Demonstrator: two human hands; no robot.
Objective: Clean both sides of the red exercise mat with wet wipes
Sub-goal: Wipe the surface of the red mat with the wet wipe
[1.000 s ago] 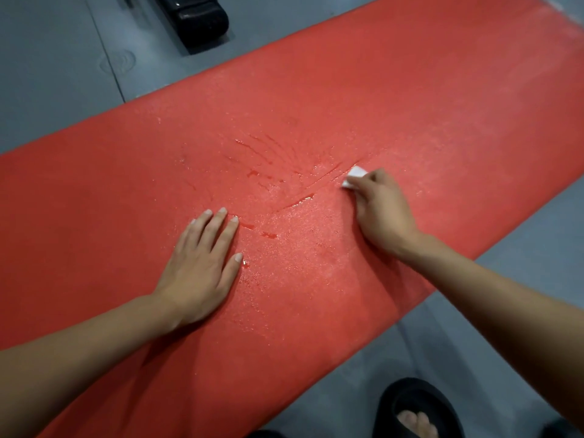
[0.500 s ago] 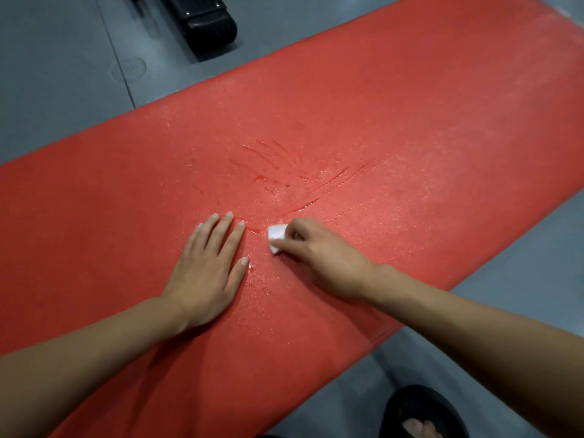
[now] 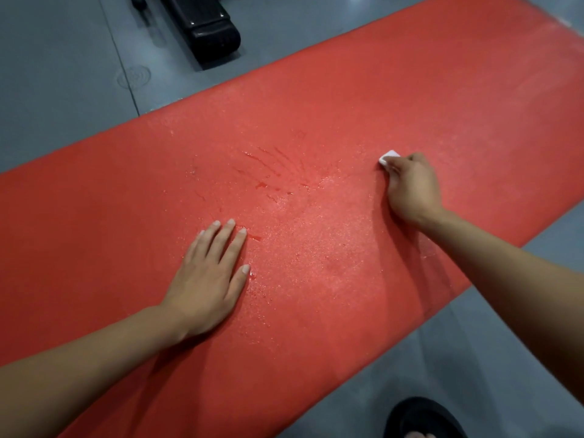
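While curled round the folded white wet wipe (image 3: 389, 158) and pressing it to the mat, grip of the right hand (image 3: 412, 188) narrow and holding: fingertips and thumb bunched over the pad, only one pale corner showing beyond the knuckles. Flat on the red exercise mat (image 3: 316, 90) to the left, left hand (image 3: 210, 276) with fingers straight and spread, holding nothing, pinning the foam down. Between the two hands, wet streaks (image 3: 271, 165) fanning out and a sheen of droplets across the middle of the mat. Under everything, grey floor (image 3: 63, 74); no table. Beyond the far edge, a black piece of equipment (image 3: 205, 30); at the near edge, a black sandal (image 3: 423, 418) with toes showing.

Judged from this: upper side part wiped, underside not yet reached.

To do the stroke well: keep the wipe flat under the fingertips rather than balled, so more cloth meets the foam. Press evenly, draw in long overlapping passes along the length, not scattered arcs. Keep the left palm down close to the stroke so the light mat neither creeps nor wrinkles. Refold to a fresh face once the pad looks grey or dry. Work outward to the edges, then turn the mat.
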